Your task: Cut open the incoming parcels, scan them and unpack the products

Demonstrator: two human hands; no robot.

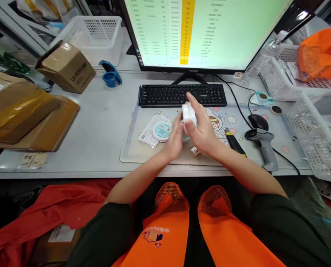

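Between my two hands, above the desk mat, is a small white object with rounded edges (189, 113), its exact kind unclear. My left hand (175, 138) closes on it from the left. My right hand (203, 129) grips its right side, with the index finger stretched up along it. Just left of my left hand lies a round white tub with a pale blue label (162, 131), over some flat white packets (148, 134). Below my hands, a small cream-coloured box (194, 151) rests on the mat. Part of another round item is hidden behind my fingers.
A keyboard (165, 95) and a monitor (209, 33) stand behind my hands. To the right lie a utility knife (234, 141), a barcode scanner (261, 142) and a mouse (258, 122). White baskets (315, 137) border the right side; cardboard boxes (68, 68) sit left.
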